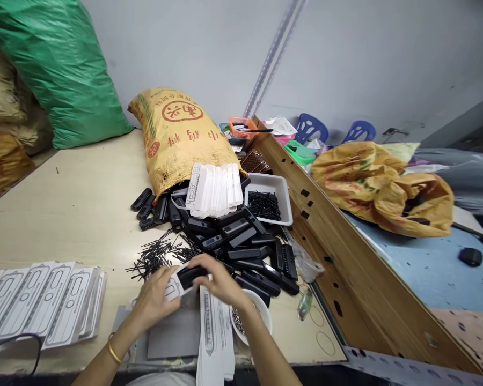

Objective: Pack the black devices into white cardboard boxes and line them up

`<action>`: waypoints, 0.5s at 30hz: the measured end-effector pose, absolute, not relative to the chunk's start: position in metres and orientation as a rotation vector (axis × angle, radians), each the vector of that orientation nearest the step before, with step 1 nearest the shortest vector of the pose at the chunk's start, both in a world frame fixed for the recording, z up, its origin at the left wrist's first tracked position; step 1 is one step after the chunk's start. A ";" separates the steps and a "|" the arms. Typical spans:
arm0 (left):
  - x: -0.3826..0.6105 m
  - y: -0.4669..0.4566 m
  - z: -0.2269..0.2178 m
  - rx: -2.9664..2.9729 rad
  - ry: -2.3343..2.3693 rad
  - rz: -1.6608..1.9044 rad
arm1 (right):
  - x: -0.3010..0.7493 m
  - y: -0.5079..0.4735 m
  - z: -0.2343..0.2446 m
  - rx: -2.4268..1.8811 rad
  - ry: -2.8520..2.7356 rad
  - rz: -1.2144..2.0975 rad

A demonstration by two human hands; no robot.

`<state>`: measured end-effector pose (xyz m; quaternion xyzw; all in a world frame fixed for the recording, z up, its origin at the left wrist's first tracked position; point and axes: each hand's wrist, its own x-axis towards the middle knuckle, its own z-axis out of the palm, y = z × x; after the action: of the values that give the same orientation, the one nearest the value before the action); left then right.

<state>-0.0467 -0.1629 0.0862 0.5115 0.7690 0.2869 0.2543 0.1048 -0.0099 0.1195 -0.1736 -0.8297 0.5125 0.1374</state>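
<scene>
With directions taken from the hands, a small white card [172, 289] is gripped by the left hand [156, 297], its fingers and thumb closed on the edges. A black piece [190, 274] is pinched between the thumb and fingers of the right hand [215, 279]. The two things meet between the hands; whether the black piece is inside the card or only against it cannot be told. A yellow bangle [113, 349] is worn on the left wrist.

Below, at six o'clock, a grey board [173, 339] is laid on the counter [84, 203], and at five o'clock a stack of printed cards [213, 327] is set. A white bowl [268, 316] of small metal parts is placed at four o'clock, partly hidden by the right forearm. Loose thin black rods [155, 255] are scattered at eleven o'clock. A heap of black cases [241, 238] is spread at one to two o'clock, with a bundle of white sleeves [215, 190] rested on its far side. More rods are held in a grey tray [270, 183] at two o'clock. A yellow sack [181, 145] is seen at twelve, and printed white packs [44, 303] are lined up at nine.
</scene>
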 end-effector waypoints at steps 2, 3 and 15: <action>-0.046 -0.165 0.083 1.407 2.046 0.896 | 0.093 -0.021 0.121 -0.509 -2.462 1.494; -0.048 -0.169 0.080 1.378 2.071 0.958 | 0.085 -0.024 0.116 -0.646 -2.486 1.456; -0.017 -0.153 0.076 1.180 2.141 1.376 | 0.062 -0.002 0.086 -1.141 -2.416 1.277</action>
<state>-0.0175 -0.1533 0.0764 0.4147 0.7525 0.4835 0.1674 0.0624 -0.0024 0.0859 -0.3838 -0.8125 0.4296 0.0901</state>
